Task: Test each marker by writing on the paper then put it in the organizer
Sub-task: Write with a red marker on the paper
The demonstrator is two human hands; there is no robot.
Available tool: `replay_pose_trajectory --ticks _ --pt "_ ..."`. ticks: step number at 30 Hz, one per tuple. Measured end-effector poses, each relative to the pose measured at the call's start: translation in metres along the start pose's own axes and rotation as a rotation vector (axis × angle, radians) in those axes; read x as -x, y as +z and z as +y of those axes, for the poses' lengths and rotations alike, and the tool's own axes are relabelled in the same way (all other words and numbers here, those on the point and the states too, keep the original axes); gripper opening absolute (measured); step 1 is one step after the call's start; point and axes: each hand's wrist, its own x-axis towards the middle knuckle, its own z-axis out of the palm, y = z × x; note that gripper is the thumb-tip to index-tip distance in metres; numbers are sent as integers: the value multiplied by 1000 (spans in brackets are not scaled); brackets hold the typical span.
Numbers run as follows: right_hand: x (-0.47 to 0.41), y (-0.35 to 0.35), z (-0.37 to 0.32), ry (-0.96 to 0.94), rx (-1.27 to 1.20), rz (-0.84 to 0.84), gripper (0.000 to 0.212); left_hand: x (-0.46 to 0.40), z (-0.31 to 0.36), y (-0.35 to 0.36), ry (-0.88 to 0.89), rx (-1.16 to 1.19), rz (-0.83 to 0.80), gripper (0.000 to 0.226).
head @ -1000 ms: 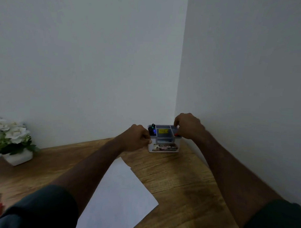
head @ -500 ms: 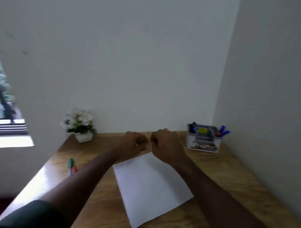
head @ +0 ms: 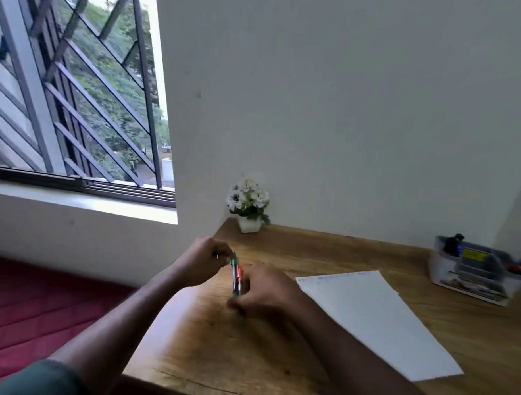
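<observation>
The right hand [head: 265, 289] curls around the lower ends of a green marker [head: 234, 266] and a red marker [head: 240, 275] on the desk [head: 218, 352]; the left hand [head: 205, 256] pinches the green one's top. The paper [head: 376, 319] lies just right, the organizer [head: 472, 272] at the far right.

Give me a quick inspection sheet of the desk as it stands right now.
Surface: wooden desk, set in a wall corner.
Job's things: paper lying flat; green marker and red marker side by side; organizer at far right, markers already in it.
Clutter: flower pot by the wall.
Hands: right hand holds both markers' lower ends; left hand at their tips, its grip unclear.
Cables: nothing seen.
Surroundings: barred window, red floor.
</observation>
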Motion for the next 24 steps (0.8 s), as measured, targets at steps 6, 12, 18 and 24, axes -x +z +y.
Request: replay_pose_trajectory --ticks 6,12,18,24 --pt "3 6 -3 158 -11 -11 24 3 -10 11 -22 -70 -121 14" --pt "19 -3 30 159 -68 320 16 -4 -3 27 55 -26 -7 31" --pt "35 -17 92 -53 -483 569 9 -15 23 43 170 -42 -101 30" --pt "49 -30 120 -75 -1139 551 12 -25 72 60 224 237 -152 14"
